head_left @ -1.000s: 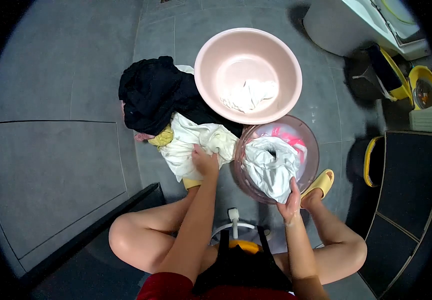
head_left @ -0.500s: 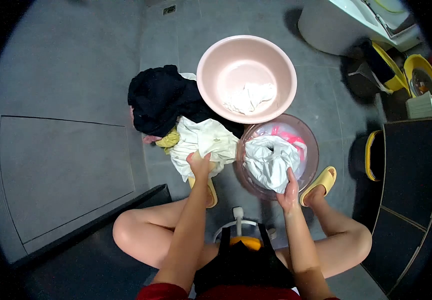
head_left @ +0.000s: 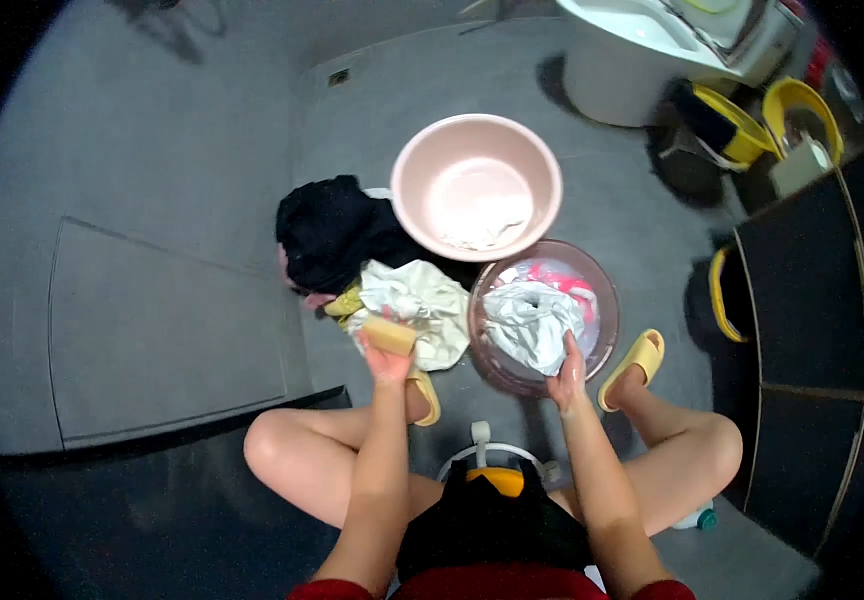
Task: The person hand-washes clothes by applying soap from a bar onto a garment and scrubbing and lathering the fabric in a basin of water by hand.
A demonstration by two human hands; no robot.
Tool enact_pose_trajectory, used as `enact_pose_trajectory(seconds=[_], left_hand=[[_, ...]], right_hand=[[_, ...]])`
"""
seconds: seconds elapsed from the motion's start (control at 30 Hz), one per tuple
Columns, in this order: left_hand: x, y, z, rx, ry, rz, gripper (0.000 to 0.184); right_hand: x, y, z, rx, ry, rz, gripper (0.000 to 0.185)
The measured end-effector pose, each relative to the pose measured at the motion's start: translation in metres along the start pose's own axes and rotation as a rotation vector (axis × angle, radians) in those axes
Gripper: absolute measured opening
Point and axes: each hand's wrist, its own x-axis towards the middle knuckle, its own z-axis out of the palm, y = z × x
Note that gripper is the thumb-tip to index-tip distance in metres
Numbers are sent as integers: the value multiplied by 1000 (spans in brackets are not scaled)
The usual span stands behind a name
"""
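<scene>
A tan block, like a bar of soap (head_left: 389, 336), rests in my left hand (head_left: 388, 362), palm up, over the near edge of a cream cloth (head_left: 437, 310). My right hand (head_left: 568, 374) grips the near right edge of a wet white cloth (head_left: 530, 322), which lies in a translucent basin (head_left: 610, 330) of cloudy water. A pink item (head_left: 574, 285) shows behind that cloth. Beyond stands a pale pink basin (head_left: 407, 190) with a white cloth (head_left: 487, 228) at its bottom.
Dark clothes (head_left: 330, 228) and a yellow cloth (head_left: 346, 302) are heaped at the left. Yellow-rimmed buckets (head_left: 747, 135) and a white tub (head_left: 617, 75) stand at the upper right. A dark cabinet (head_left: 802, 300) lines the right side.
My left hand has come away from the cream cloth and turned up, showing the tan block. My right hand keeps its grip on the white cloth. The view has tilted and shifted.
</scene>
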Motion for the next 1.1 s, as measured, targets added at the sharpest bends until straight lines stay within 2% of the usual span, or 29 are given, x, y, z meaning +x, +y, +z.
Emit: enact_pose_trajectory(seconds=[0.03,0.07,0.13,0.2,0.23,0.3,0.33,0.4,0.5,0.53,0.6,0.67,0.8,0.9,1.0,1.03,1.1], left_hand=[[5,2,-6,-163,-13,-92,47],[-3,-1,9,-198,-265,-134,45],[-8,-19,46,-182,-318,-238,37],[1,-40,49,-170,-224,-353,39],[7,-53,50,-61,-141,-404,40],[21,-89,67,153,-38,-535,46],[32,-106,80,337,-199,-592,46],[53,-154,93,828,-263,-436,52],[92,-216,70,1865,-569,152,47],[93,-226,76,2173,-637,178,45],[107,-248,63,2532,-774,190,51],[114,-260,47,2602,-777,261,48],[123,-267,9,2607,-773,344,47],[132,-274,-12,2677,-682,43,47],[150,-265,-6,2544,-895,-28,52],[149,-263,0,2438,-794,-9,53],[132,-254,32,2218,-604,19,57]], right_hand=[[1,-1,-4,4,45,-59,49],[4,-4,-12,10,93,-116,50],[13,-16,-36,30,168,-220,49],[14,-26,-44,67,171,-264,49],[15,-30,-48,129,153,-273,46],[15,-31,-54,-7,264,-308,44],[15,-30,-56,-76,325,-325,44],[12,-30,-69,-62,415,-238,44],[0,-39,-52,26,464,-137,44],[-1,-43,-45,32,486,-124,44],[0,-43,-43,36,534,-97,42],[8,-38,-57,17,485,-107,48],[19,-27,-72,-44,544,-57,59],[20,-26,-73,-71,502,-44,58],[13,-39,-45,-59,523,-73,56],[9,-45,-31,-43,592,-30,55],[12,-40,-41,-69,473,-12,54]])
